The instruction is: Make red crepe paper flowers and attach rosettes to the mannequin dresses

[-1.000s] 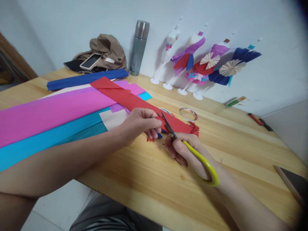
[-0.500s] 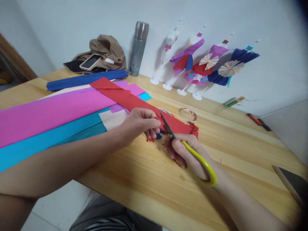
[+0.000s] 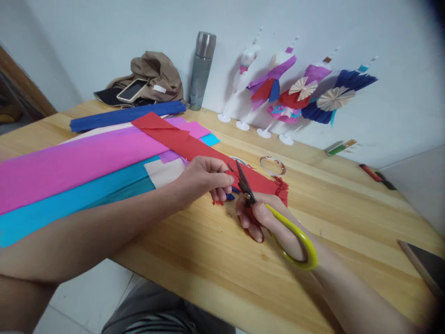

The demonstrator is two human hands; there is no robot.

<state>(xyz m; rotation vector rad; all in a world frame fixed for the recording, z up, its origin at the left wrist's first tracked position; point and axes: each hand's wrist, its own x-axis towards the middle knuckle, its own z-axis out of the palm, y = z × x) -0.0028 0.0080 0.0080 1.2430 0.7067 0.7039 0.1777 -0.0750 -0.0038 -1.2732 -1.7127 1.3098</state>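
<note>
My left hand (image 3: 203,178) is closed in a pinch on a small piece of red crepe paper (image 3: 230,176) just above the wooden table (image 3: 215,246). My right hand (image 3: 271,222) grips yellow-handled scissors (image 3: 278,222), whose dark blades point up into that red piece. A long red paper strip (image 3: 181,141) lies behind the hands, with a frayed red end (image 3: 281,185) to the right. Small red scraps (image 3: 218,202) lie on the table under my left hand.
Pink (image 3: 76,160), cyan (image 3: 69,202) and dark blue (image 3: 125,114) paper sheets cover the left. A tape ring (image 3: 272,165) lies behind the hands. At the wall stand a steel flask (image 3: 201,69), several paper-dressed figurines (image 3: 278,88), a brown bag with a phone (image 3: 132,89), and markers (image 3: 377,176).
The scissor blades shifted slightly and my right hand's fingers curled tighter round the handles. My left hand kept its pinch on the red piece.
</note>
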